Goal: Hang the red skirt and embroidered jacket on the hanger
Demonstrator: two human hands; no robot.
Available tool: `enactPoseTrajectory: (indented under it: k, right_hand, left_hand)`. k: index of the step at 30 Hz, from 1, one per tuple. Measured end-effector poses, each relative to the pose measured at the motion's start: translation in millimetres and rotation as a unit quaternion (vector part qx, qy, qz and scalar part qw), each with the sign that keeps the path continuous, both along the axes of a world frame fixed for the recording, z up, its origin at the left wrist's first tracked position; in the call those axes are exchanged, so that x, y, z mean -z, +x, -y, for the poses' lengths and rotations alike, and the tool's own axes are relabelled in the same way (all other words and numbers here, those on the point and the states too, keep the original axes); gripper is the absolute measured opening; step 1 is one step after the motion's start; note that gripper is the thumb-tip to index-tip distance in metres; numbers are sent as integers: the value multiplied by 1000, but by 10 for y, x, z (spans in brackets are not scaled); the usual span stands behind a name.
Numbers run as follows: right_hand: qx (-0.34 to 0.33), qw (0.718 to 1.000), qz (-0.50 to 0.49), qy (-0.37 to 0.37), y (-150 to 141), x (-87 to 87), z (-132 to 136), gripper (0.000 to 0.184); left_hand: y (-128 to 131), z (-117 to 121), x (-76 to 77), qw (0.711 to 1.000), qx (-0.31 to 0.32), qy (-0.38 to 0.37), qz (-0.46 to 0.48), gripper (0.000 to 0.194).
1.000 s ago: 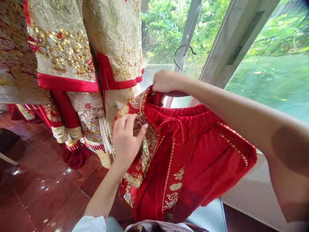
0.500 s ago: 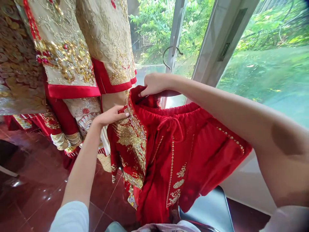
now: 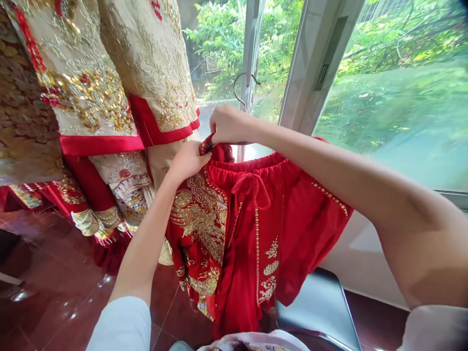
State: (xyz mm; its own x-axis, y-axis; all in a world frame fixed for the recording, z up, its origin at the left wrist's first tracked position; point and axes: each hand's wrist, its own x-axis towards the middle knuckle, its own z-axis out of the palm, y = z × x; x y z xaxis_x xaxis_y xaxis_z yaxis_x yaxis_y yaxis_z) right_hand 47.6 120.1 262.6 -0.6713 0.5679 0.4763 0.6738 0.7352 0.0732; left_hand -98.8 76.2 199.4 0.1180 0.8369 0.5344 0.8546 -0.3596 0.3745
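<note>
A red jacket (image 3: pixel 201 229) with gold embroidery and beading hangs beside and partly over a red skirt (image 3: pixel 300 229). The skirt has a gathered waist, a tied drawstring bow (image 3: pixel 252 185) and lines of gold beads. My left hand (image 3: pixel 190 160) is closed on the jacket's upper edge near the collar. Just right of it, my right hand (image 3: pixel 229 124) pinches the same collar edge, close under the metal hanger hook (image 3: pixel 240 90). Most of the hanger is hidden by the cloth and my right forearm.
Cream and gold beaded garments (image 3: pixel 157 63) with red hems hang close on the left. Behind the hook stand window frames (image 3: pixel 310 68) with greenery outside. A dark padded chair (image 3: pixel 321 307) is below the skirt, on a red tiled floor (image 3: pixel 54 292).
My left hand has moved up and right from the jacket's front to its collar, close to my right hand. The jacket's front has turned more toward me. The view has shifted slightly right.
</note>
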Motion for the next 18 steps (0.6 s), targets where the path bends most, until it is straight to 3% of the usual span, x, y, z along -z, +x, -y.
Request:
enactPoseTrajectory:
  k: [4,6,7,12,18]
  right_hand:
    - [-132,985,-40,107,167,233,93,24]
    - [-197,973,-61,104,320,402,118,23]
    - [-197,972,-82,97,404,489,124,24]
    - [-3,985,-135,103,679,778,219,40]
    - [158,985,-60,14,612,802,333,42]
  left_hand:
    - [37,86,44,998,-46,20,-39,25]
    - [70,106,52,997,-41,27,-56,26]
    - [84,103,55,997,-32,25,-60,27]
    - [88,17,60,998,-12,8,-55,26]
    - [41,-35,57,999,15,18,-44,26]
